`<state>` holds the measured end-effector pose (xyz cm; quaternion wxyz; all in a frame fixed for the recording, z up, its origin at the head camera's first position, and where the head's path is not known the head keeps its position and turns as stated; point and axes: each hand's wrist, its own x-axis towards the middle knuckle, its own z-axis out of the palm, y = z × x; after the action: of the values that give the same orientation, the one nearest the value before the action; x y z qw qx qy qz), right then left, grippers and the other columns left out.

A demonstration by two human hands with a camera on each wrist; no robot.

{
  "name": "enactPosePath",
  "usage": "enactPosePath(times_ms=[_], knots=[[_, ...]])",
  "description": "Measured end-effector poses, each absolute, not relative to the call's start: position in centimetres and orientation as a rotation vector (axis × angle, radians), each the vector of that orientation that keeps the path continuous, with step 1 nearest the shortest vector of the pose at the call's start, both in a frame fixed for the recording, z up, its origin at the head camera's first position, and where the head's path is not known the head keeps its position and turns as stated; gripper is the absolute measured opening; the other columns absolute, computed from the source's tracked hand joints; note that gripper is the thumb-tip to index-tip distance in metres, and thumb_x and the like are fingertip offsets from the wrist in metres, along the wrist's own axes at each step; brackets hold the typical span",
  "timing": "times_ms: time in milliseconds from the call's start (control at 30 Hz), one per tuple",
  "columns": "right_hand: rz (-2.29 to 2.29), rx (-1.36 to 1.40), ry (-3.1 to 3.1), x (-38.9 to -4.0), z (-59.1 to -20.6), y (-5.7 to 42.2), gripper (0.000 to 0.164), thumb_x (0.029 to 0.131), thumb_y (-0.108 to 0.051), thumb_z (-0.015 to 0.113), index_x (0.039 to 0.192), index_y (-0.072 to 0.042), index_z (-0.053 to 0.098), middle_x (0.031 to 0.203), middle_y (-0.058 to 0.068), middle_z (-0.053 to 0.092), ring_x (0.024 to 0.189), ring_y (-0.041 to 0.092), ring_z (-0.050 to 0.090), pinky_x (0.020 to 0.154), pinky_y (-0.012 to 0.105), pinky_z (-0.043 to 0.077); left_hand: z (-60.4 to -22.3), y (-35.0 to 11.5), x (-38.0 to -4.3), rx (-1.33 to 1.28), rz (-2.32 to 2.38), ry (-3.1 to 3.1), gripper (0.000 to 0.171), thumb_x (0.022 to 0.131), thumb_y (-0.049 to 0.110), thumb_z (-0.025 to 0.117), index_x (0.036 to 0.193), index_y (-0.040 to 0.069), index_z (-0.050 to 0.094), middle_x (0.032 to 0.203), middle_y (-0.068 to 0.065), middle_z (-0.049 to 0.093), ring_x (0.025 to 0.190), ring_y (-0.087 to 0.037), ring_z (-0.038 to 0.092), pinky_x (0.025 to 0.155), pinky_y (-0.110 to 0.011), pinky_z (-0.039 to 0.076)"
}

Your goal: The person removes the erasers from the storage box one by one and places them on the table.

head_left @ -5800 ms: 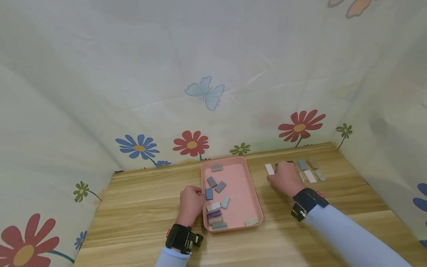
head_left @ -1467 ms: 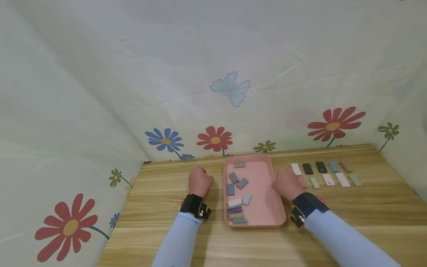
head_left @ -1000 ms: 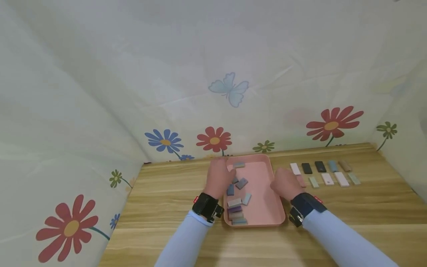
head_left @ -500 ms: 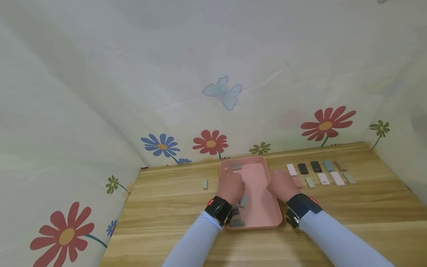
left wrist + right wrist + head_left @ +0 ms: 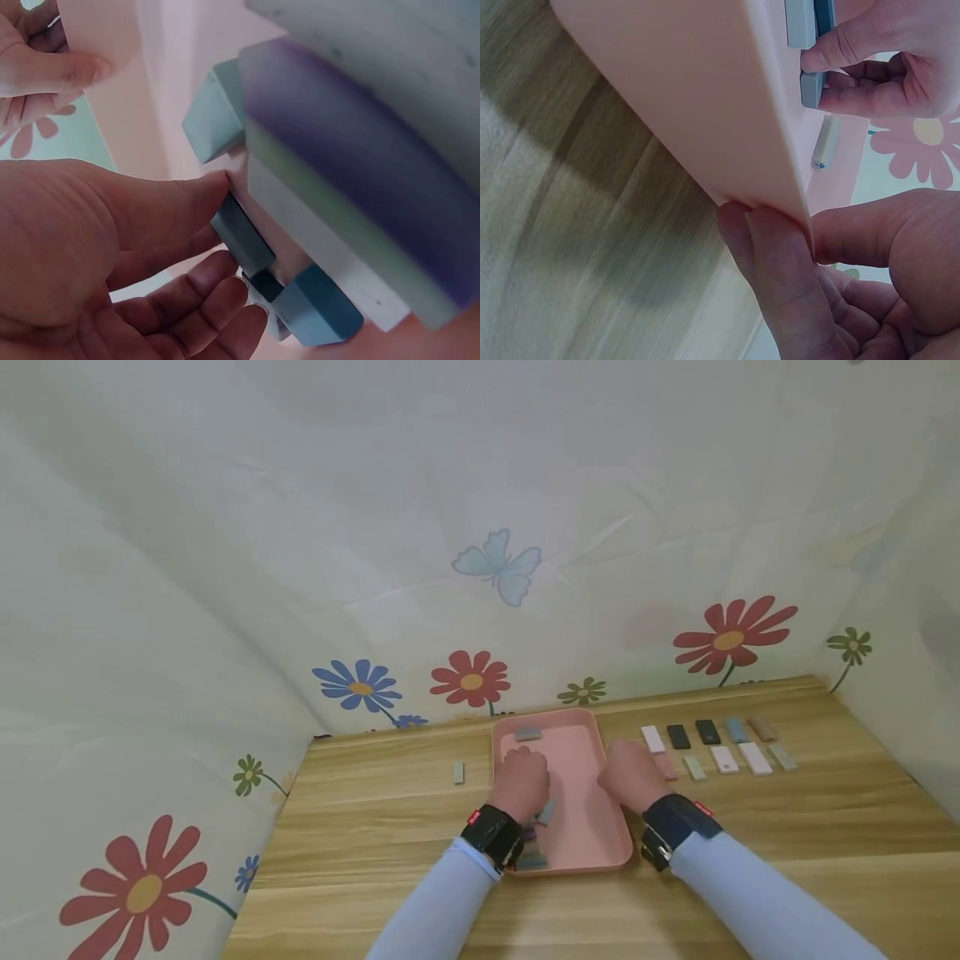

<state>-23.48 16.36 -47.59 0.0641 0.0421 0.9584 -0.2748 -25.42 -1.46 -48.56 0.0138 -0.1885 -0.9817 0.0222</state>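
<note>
In the left wrist view, the left hand (image 5: 521, 781) pinches a small grey-blue rectangular block (image 5: 246, 238) between thumb and fingers, inside the pink tray (image 5: 585, 831). Just beside its fingertips sits a darker blue block (image 5: 319, 307). The right wrist view also catches this pinch from across the tray. The right hand (image 5: 633, 777) grips the tray's right wall, with its thumb on the inner side and fingers outside. A pale blue block (image 5: 547, 812) lies below the left hand, which hides several other blocks in the head view.
A grey-green block (image 5: 459, 772) lies alone on the wooden table left of the tray. Another greyish block (image 5: 528, 734) is at the tray's far end. Two rows of blocks, including a black one (image 5: 678, 737) and a white one (image 5: 754, 758), lie to the right.
The right hand has come from the right-hand blocks to the tray's wall. A pale green block has left the tray. The left hand has moved from the table, where a grey-green block now shows, into the tray.
</note>
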Motion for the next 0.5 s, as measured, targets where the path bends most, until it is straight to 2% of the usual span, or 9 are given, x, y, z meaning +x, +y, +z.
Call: enactPosePath(times_ms=[133,333,400,500], knots=[[-0.822,0.137,2.887,-23.43,-47.42,16.23,0.007,0.078,-0.006,0.057,0.074,-0.001,0.06,0.064,0.008,0.056,0.055,0.02,0.053,0.046,0.026,0.037,-48.5,-1.55,-25.35,-0.589,0.048,-3.054,0.018,0.087,0.025,0.06,0.085,0.01,0.069,0.077,-0.005,0.057,0.071,-0.019,0.051,0.062,-0.031,0.042],[-0.804,0.138,2.895,-23.3,-47.28,16.18,0.008,0.078,-0.007,0.058,0.075,0.0,0.059,0.064,0.007,0.056,0.056,0.021,0.052,0.047,0.027,0.037,-48.26,-1.74,-25.09,-0.648,0.018,-2.992,0.018,0.084,0.023,0.063,0.069,0.013,0.067,0.065,0.0,0.061,0.066,-0.019,0.055,0.068,-0.034,0.045],[-0.809,0.14,2.891,-23.24,-47.24,16.16,0.008,0.079,-0.007,0.058,0.075,-0.001,0.06,0.064,0.007,0.056,0.056,0.021,0.052,0.047,0.027,0.037,-48.15,-1.83,-24.97,-0.665,-0.007,-2.977,0.021,0.083,0.023,0.064,0.064,0.014,0.065,0.061,0.002,0.061,0.063,-0.018,0.055,0.067,-0.033,0.045],[-0.807,0.143,2.888,-23.21,-47.2,16.14,0.008,0.078,-0.007,0.058,0.074,-0.001,0.06,0.064,0.007,0.056,0.056,0.02,0.052,0.047,0.027,0.037,-47.96,-1.98,-24.83,-0.685,-0.08,-2.973,0.029,0.083,0.022,0.064,0.055,0.016,0.057,0.052,0.006,0.052,0.054,-0.014,0.05,0.056,-0.029,0.041]])
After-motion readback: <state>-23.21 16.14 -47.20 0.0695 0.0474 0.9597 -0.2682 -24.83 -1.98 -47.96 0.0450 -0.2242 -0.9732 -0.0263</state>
